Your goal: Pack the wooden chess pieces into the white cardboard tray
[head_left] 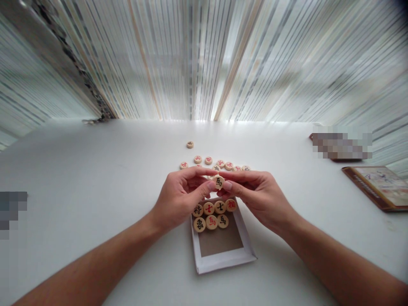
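Observation:
Between the fingertips of my left hand (186,189) and my right hand (251,187) is a round wooden xiangqi piece (219,182) with a black character facing me. Both thumbs and forefingers pinch it, just above the far side of a shallow white box (223,263). Inside the box, several pieces lie in two rows with red or black characters, among them a red-marked piece (211,222) and a black-marked piece (223,221). The near part of the box shows its brown bottom. My hands partly hide its far edge and some loose pieces behind.
Several loose xiangqi pieces (197,159) lie on the white table (105,178) beyond my hands, one (190,145) farther back than the others. At the right are a brown-edged flat box (376,187) and a blurred brown object (342,146). A striped string curtain (178,63) hangs behind the table.

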Demonstrator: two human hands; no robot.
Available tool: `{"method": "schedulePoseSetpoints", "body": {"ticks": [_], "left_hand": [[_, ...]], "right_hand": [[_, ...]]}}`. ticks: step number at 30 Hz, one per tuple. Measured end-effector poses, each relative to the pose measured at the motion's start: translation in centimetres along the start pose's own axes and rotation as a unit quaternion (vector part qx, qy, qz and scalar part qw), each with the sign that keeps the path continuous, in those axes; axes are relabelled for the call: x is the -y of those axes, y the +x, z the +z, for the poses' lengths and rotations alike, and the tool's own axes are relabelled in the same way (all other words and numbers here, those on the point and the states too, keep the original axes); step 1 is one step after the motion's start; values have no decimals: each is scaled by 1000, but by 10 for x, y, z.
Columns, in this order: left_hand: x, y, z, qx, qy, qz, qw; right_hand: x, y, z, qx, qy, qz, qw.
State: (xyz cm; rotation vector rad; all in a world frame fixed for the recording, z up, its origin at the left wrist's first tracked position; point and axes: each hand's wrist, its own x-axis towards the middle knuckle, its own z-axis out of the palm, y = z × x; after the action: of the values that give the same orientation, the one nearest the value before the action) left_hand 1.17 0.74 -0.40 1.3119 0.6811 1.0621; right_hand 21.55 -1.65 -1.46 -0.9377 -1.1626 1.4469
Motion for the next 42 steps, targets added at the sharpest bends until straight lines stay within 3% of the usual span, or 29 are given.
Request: {"method": "schedulePoseSetpoints", "body": {"ticks": [18, 25, 31, 36, 42], "left_hand": [[5, -3, -2, 19, 9, -38, 999], [8, -7, -1, 29, 146, 53, 987], [3, -10, -1, 57, 217, 102, 969], [2, -8, -1, 41, 184, 77, 979], [6, -5, -1, 16, 66, 16, 998]], "right_hand": [[6, 1, 5, -28, 5, 23, 999], [7, 0, 7, -45, -30, 14, 998], [7, -1, 5, -42, -25, 52, 997], [7, -1, 2, -17, -15, 52, 998], [8, 0, 2, -3, 22, 64, 998]]}}
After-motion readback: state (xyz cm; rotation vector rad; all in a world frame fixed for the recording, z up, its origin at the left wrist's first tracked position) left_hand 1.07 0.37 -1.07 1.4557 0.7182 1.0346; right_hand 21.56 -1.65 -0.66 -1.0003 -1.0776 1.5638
